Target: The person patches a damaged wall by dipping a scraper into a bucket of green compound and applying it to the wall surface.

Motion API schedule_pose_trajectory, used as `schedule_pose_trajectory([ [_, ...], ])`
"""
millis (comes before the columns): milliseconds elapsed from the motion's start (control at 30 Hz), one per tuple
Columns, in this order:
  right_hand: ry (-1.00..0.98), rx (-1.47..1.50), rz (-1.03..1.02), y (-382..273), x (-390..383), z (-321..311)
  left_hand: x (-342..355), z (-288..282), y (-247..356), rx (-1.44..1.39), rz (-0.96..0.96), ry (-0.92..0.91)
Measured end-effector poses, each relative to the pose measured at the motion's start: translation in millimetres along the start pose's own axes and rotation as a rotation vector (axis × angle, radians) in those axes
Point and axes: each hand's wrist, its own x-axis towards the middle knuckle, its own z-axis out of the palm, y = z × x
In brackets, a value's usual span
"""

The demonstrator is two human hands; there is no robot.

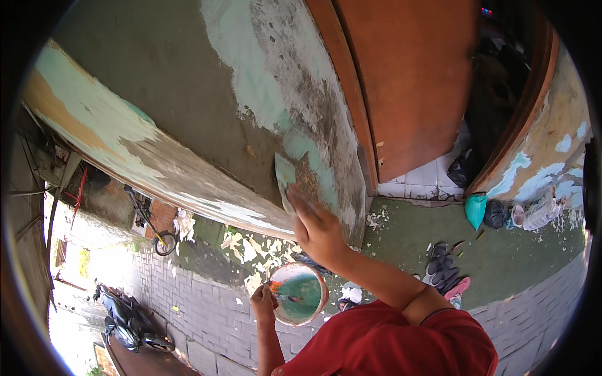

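Observation:
My right hand [316, 232] presses against the lower wall, fingers closed round a flat scraper [285, 178] with a pale, smeared blade. The blade lies against the edge of a grey patch on the peeling wall [251, 88]. Below it, my left hand [263, 302] is closed at the left rim of a round bucket [324, 294], holding it up. The bucket's inside is coated green. An orange-handled tool [276, 286] sits by my left fingers and reaches into the bucket; its far end is hard to make out.
A brown door [407, 81] stands to the right of the wall. Paint flakes [249, 250] litter the ground along its foot. Several sandals [442, 269] and a teal bag [475, 210] lie at right. A parked motorcycle [128, 319] and a bicycle wheel [164, 243] are at left.

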Motion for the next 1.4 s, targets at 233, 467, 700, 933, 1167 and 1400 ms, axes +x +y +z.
schedule_pose_trajectory([
  [233,-0.09,0.23,0.261,-26,-41,-53,1,-15,4,0.138,0.037,0.039],
  [467,-1.057,0.096,0.542,-8,-91,-26,7,-1,44,0.263,0.141,-0.089],
  [700,-1.504,-0.184,0.057,39,-188,96,4,-5,61,0.316,0.315,-0.098],
  [933,-1.553,-0.304,-0.138,62,-223,136,15,-3,50,0.293,0.368,-0.129],
  [1167,-1.524,-0.315,-0.135,67,-224,146,19,-3,50,0.303,0.391,-0.112],
  [1400,-1.708,-0.413,0.018,62,-212,136,26,-10,45,0.345,0.396,-0.036],
])
